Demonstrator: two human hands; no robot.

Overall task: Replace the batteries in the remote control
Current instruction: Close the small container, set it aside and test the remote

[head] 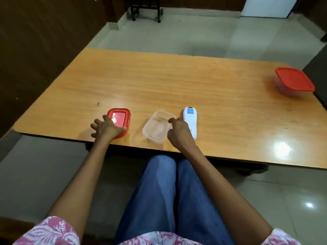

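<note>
Rested spread left hand (106, 129) on red lid (120, 117); held right hand (178, 131) loosely curled, empty, with white remote (190, 118) just to its right. Likely light, stiff, slick; best pinched across long sides

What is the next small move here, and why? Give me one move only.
Probably the right hand should grip the white remote and lift it. The remote lies flat on the table, right beside that hand. The left hand rests on the red lid, and the clear container already stands open, so the remote seems the next thing to handle.
</note>
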